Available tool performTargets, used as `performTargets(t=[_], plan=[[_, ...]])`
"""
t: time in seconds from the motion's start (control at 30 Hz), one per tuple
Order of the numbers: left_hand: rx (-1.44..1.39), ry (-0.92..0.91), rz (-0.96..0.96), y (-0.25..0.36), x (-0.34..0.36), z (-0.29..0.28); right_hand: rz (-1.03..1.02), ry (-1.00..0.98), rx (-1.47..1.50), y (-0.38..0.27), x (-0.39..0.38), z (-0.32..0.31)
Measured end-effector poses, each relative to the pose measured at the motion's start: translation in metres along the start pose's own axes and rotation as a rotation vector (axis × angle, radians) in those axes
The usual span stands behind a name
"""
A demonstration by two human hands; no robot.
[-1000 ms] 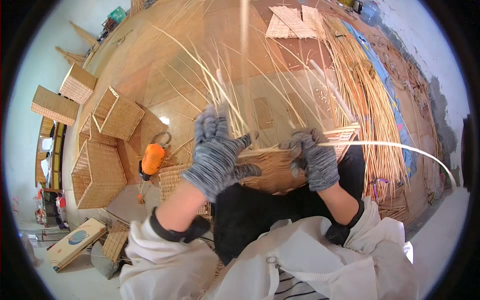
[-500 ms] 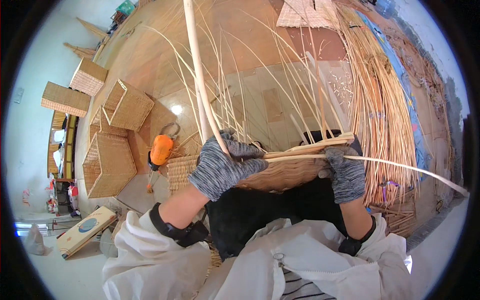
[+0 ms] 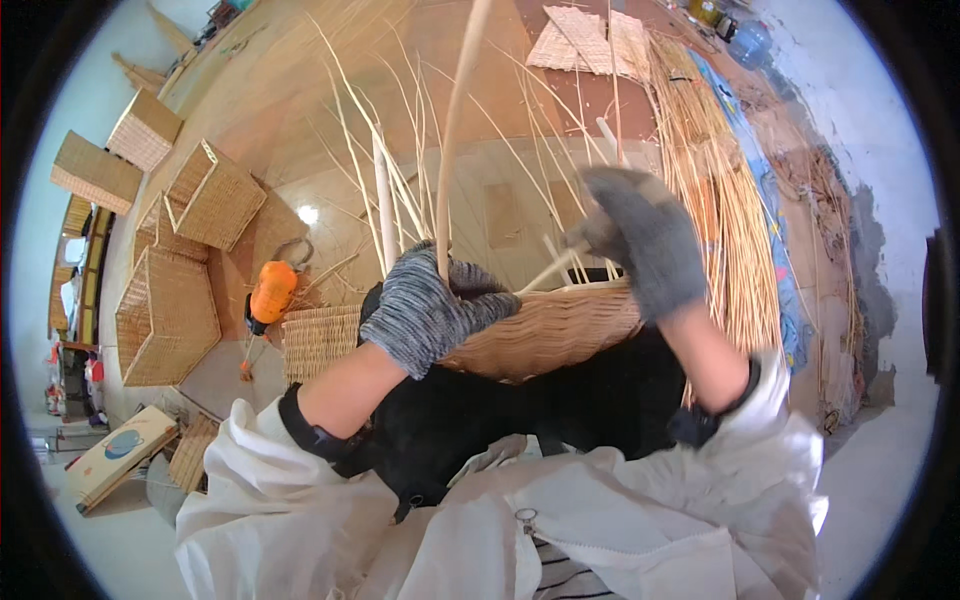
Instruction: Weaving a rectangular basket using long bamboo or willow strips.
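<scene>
A partly woven wicker basket (image 3: 545,335) rests on my black-covered lap, its thin upright stakes (image 3: 535,150) fanning out beyond it. My left hand (image 3: 430,310), in a striped grey knit glove, is closed at the left part of the upper edge, thumb and fingers pinching there. A thick pale rod (image 3: 456,120) rises from beside this hand. My right hand (image 3: 645,240), also gloved in grey and smeared by motion, is raised over the right end of the basket. Between the two hands runs a short stretch of wicker rod (image 3: 548,272), its far end hidden in the right hand's fingers.
Several finished wicker boxes (image 3: 170,315) stand on the floor at left. An orange-and-black tool (image 3: 272,290) lies near the basket. A long bundle of wicker rods (image 3: 715,220) spreads along the right. Woven panels (image 3: 585,42) lie at the back, and a printed carton (image 3: 125,455) at lower left.
My right hand has left the basket's right edge and swung up and away from me, bringing the wicker rod from its rightward line to the far side. My left hand stays at the edge.
</scene>
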State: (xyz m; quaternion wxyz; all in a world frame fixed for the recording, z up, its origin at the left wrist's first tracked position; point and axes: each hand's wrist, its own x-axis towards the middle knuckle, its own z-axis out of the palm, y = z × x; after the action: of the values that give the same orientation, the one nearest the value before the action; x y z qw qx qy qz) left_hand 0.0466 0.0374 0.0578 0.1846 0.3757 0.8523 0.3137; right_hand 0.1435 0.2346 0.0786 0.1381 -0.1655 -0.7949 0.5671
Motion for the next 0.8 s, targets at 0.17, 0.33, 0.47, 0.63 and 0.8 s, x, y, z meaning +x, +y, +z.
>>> performTargets(t=[0.17, 0.33, 0.47, 0.63, 0.8], plan=[[0.037, -0.121, -0.008, 0.001, 0.01, 0.015, -0.29, -0.597, -0.532, 0.011, 0.094, 0.074], [0.15, -0.157, 0.514, -0.028, 0.01, -0.014, 0.43, -0.555, -0.066, -0.002, 0.104, 0.088], [0.154, -0.163, 0.593, -0.028, 0.025, -0.022, 0.54, -0.502, 0.002, 0.013, 0.111, 0.105], [0.063, -0.276, 0.405, -0.024, 0.034, -0.011, 0.666, -0.568, -0.051, 0.022, 0.119, 0.092], [0.17, -0.34, 0.358, -0.024, 0.033, -0.012, -0.595, -0.606, -0.399, -0.069, 0.102, 0.008]])
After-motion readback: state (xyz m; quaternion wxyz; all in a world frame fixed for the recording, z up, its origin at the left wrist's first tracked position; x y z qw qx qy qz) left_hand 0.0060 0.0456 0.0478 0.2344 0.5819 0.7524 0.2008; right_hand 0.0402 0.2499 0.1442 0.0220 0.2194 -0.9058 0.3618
